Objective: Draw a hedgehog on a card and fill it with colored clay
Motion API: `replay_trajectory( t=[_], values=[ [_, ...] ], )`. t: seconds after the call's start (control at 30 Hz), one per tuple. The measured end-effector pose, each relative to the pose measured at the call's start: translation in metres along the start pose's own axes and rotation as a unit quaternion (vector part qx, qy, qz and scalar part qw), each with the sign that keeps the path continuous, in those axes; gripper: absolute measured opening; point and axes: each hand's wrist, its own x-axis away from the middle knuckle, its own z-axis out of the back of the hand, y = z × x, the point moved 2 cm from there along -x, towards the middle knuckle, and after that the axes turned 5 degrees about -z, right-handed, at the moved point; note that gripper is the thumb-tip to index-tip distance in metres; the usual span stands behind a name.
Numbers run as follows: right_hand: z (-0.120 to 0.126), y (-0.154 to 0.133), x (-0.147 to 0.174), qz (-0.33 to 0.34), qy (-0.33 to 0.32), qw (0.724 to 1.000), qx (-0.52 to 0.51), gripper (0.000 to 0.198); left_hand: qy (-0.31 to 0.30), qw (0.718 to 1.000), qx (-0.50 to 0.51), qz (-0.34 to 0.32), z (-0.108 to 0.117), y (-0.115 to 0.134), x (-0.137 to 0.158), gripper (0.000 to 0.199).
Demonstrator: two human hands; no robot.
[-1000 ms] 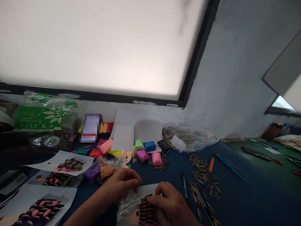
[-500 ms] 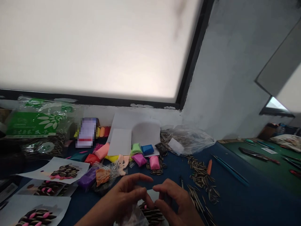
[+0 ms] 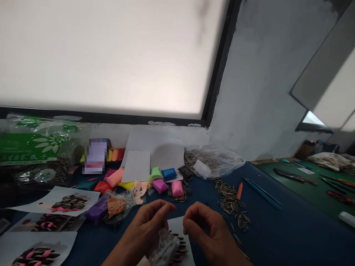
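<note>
My left hand (image 3: 151, 229) is closed, thumb against the fingers, with a crumpled clear plastic bag (image 3: 166, 248) gripped beneath the palm. Just right of it, my right hand (image 3: 206, 231) has its thumb and fingertips pinched together; anything between them is too small or hidden to make out. Between and below both hands lies a white sheet of paper (image 3: 189, 253) bearing rows of striped sunflower seeds (image 3: 181, 244) with bits of pink among them. The bag and my left hand hide part of this sheet.
Loose sunflower seeds (image 3: 227, 195), an orange stick (image 3: 240, 191) and blue tweezers (image 3: 262, 193) lie to the right. Colourful clay packets (image 3: 159, 186) line the back near a phone (image 3: 95, 156). Seed-decorated papers (image 3: 63, 201) lie left; scissors (image 3: 294, 176) rest on a green surface.
My hands have drawn apart, the right one's fingers curling into a pinch. My left fingers have closed up, and the plastic bag shows more. The view has turned slightly right.
</note>
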Motion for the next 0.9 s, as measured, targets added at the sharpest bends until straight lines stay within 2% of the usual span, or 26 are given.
replay_trajectory(
  t=[0.07, 0.17, 0.3, 0.43, 0.57, 0.73, 0.9],
  values=[
    [-0.004, 0.001, 0.002, -0.044, -0.043, 0.997, -0.054, 0.020, 0.051, 0.998, 0.003, -0.020, 0.005, -0.001, 0.000, 0.072],
    [-0.013, 0.009, 0.005, -0.096, -0.120, 0.980, -0.128, 0.017, 0.085, 0.995, -0.005, -0.061, 0.007, -0.002, 0.002, 0.066],
    [-0.018, 0.024, 0.007, -0.140, -0.129, 0.966, -0.174, 0.029, 0.096, 0.989, -0.032, -0.106, 0.005, -0.006, 0.003, 0.066],
    [-0.018, 0.027, 0.005, -0.145, -0.134, 0.961, -0.195, 0.034, 0.071, 0.989, -0.060, -0.118, 0.004, -0.006, 0.004, 0.067],
    [-0.014, 0.020, -0.001, -0.148, -0.116, 0.961, -0.203, 0.037, 0.042, 0.996, -0.039, -0.074, 0.009, 0.000, 0.007, 0.062],
    [0.002, 0.009, -0.007, -0.140, -0.044, 0.981, -0.128, 0.034, -0.075, 0.996, 0.011, -0.056, 0.015, 0.000, -0.001, 0.062],
    [0.007, 0.008, -0.010, -0.113, -0.021, 0.991, -0.075, 0.018, -0.078, 0.995, 0.027, -0.048, 0.016, -0.010, -0.010, 0.062]
  ],
)
